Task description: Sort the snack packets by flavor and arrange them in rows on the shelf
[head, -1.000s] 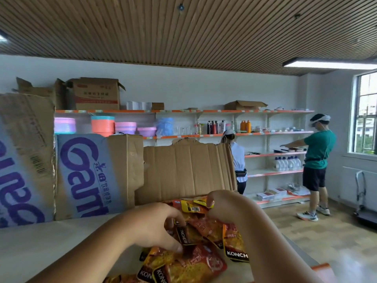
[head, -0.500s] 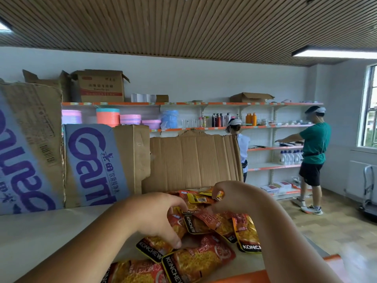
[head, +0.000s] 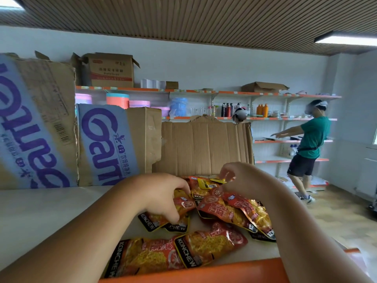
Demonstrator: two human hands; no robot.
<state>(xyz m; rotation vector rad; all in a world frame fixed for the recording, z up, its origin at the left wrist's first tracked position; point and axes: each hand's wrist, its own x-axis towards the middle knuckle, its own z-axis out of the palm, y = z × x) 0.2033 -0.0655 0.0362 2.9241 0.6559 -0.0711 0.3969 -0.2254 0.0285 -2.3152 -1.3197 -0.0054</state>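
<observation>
Several red and yellow KONCHEW snack packets (head: 210,245) lie in a loose pile on a pale shelf top (head: 40,211) with an orange front edge (head: 204,271). My left hand (head: 161,196) reaches into the left side of the pile, its fingers curled over a packet (head: 181,203). My right hand (head: 242,178) is at the back of the pile and pinches the top of a red packet (head: 222,211). Small yellow packets (head: 206,183) lie at the back, partly hidden by my hands.
Flattened cardboard boxes (head: 106,139) with purple lettering and a plain cardboard sheet (head: 204,148) stand behind the pile. Across the room are orange-edged wall shelves (head: 265,119) with bottles and tubs. A person in a green shirt (head: 312,139) stands there, another partly hidden.
The view has tilted down and moved closer, showing more packets and the orange edge. Both hands stay in the pile; my right hand has lifted slightly at the pile's back.
</observation>
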